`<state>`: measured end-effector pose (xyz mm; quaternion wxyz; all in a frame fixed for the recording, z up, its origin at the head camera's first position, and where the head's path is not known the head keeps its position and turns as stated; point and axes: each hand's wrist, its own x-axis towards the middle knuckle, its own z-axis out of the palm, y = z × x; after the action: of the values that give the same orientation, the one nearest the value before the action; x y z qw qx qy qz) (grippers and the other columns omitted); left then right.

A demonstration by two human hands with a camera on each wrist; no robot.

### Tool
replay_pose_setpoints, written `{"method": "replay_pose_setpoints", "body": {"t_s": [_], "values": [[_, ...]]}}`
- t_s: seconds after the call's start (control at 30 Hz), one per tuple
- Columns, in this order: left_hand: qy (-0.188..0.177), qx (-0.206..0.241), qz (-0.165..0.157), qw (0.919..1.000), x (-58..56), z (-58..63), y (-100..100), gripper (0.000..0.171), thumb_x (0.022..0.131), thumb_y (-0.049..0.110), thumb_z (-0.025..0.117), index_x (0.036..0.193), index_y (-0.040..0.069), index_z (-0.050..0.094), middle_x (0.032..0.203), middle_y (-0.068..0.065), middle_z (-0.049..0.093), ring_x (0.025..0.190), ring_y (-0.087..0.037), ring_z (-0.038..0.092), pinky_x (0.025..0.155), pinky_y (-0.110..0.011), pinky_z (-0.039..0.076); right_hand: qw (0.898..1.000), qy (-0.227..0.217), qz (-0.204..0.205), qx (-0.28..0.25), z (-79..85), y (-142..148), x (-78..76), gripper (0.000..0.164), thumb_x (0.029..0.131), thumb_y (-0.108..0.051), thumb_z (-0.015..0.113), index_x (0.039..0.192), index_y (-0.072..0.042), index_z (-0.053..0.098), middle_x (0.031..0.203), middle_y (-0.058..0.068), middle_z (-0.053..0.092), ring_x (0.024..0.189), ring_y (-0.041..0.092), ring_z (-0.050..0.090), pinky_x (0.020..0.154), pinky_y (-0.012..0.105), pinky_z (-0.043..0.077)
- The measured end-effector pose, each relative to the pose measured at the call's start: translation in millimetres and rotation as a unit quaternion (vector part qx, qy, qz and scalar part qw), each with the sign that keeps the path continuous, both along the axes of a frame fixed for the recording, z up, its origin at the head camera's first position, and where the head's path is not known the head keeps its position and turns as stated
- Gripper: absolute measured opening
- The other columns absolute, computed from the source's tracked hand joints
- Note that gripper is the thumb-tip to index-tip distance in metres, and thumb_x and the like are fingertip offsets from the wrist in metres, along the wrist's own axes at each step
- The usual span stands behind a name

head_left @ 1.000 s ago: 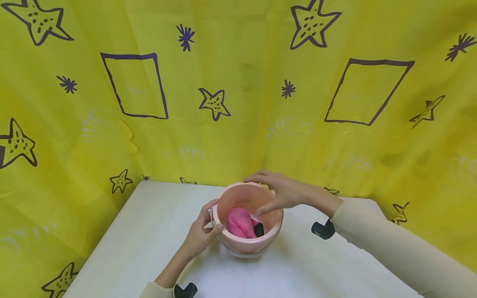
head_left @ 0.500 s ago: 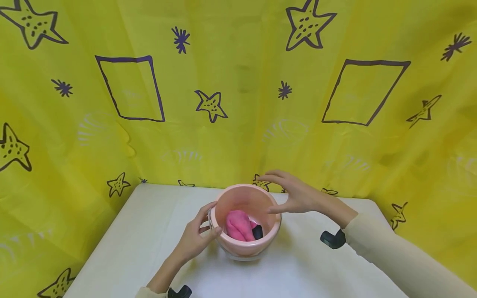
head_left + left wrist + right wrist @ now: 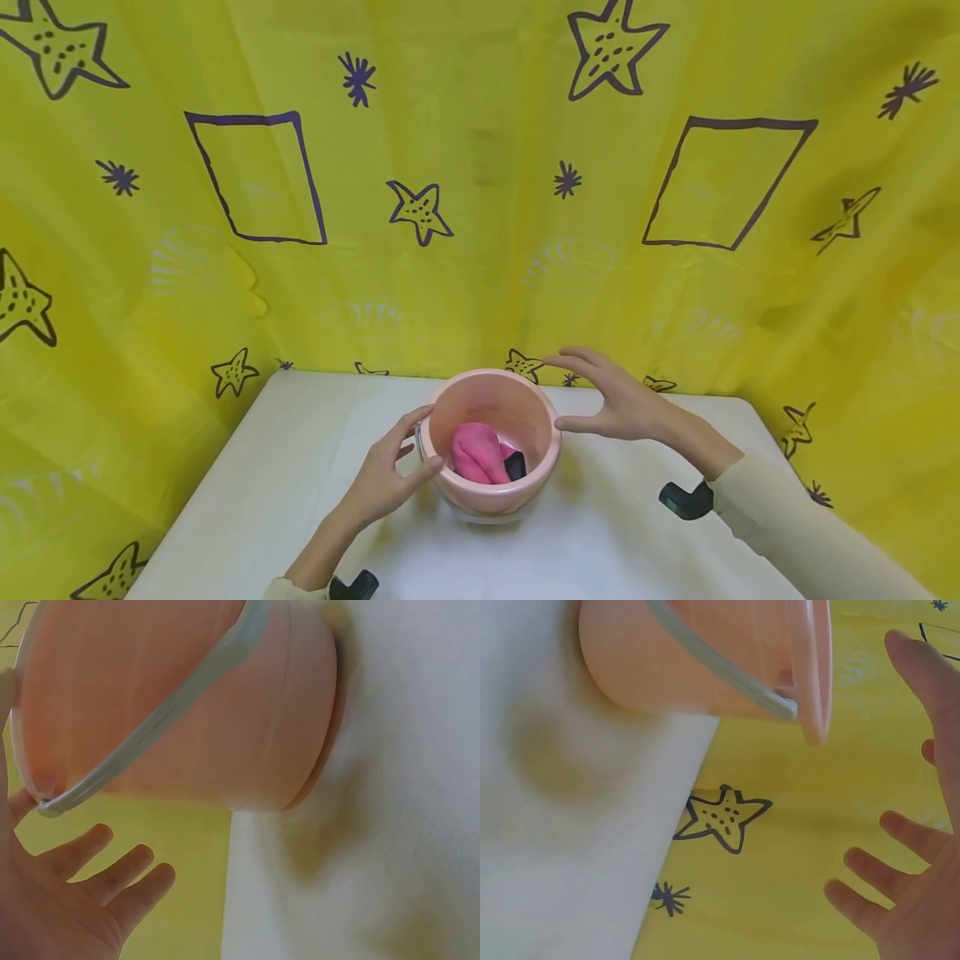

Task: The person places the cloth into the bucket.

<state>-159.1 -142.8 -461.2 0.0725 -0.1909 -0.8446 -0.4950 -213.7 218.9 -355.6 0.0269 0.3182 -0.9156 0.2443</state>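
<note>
A pale pink bucket (image 3: 495, 502) stands upright on the white table. Its grey handle (image 3: 169, 709) hangs down against the outer wall in the left wrist view. Inside lies a bright pink, soft-looking bundle (image 3: 474, 454), a black piece (image 3: 515, 466) beside it. At the bucket's left rim my left hand (image 3: 384, 477) rests with thumb and index finger spread; its other fingers extend away from the wall. To the right of the bucket, my right hand (image 3: 628, 406) holds nothing, fingers spread. Its thumb tip appears near the rim in the head view, but apart from it in the right wrist view.
The white table (image 3: 300, 450) backs onto a yellow curtain (image 3: 480, 292) printed with dark stars and frames. Black wrist devices (image 3: 686, 500) sit at both sleeves.
My right hand has pulled out from over the bucket and moved right. The left hand stays at the left rim, and the bundle lies still inside. The head view has shifted slightly.
</note>
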Motion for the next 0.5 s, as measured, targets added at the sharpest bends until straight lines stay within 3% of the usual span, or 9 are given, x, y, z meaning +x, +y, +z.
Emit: {"method": "replay_pose_setpoints", "body": {"t_s": [0.17, 0.33, 0.5], "values": [[0.021, -0.030, 0.009, 0.9993, 0.1, 2.4, -1, 0.067, 0.086, 0.034, 0.074, 0.145, 0.030, 0.042, 0.146, 0.014, 0.044, 0.136, -0.018, 0.041, 0.102, -0.053, 0.044, 0.999, 0.042, -0.018, 0.017, -9.0, 10, 3.6, 0.080, 0.077, -0.063, 0.071, 0.147, -0.038, 0.040, 0.151, 0.002, 0.036, 0.136, 0.029, 0.035, 0.098, 0.063, 0.041], [0.054, -0.094, 0.029, 0.9936, 0.5, 6.2, -5, 0.070, 0.085, 0.045, 0.072, 0.147, 0.032, 0.041, 0.152, 0.006, 0.040, 0.141, -0.022, 0.035, 0.106, -0.061, 0.034, 0.995, 0.077, -0.036, 0.042, -18.0, 19, 7.0, 0.080, 0.079, -0.069, 0.065, 0.147, -0.037, 0.039, 0.153, 0.005, 0.035, 0.137, 0.032, 0.034, 0.099, 0.066, 0.038], [0.084, -0.136, 0.034, 0.9866, 2.9, 13.5, -7, 0.070, 0.085, 0.055, 0.068, 0.146, 0.031, 0.043, 0.155, -0.002, 0.035, 0.141, -0.028, 0.033, 0.101, -0.066, 0.036, 0.990, 0.103, -0.060, 0.076, -24.5, 24, 11.8, 0.080, 0.080, -0.073, 0.058, 0.148, -0.037, 0.039, 0.154, 0.007, 0.034, 0.138, 0.036, 0.033, 0.099, 0.069, 0.035]]}}
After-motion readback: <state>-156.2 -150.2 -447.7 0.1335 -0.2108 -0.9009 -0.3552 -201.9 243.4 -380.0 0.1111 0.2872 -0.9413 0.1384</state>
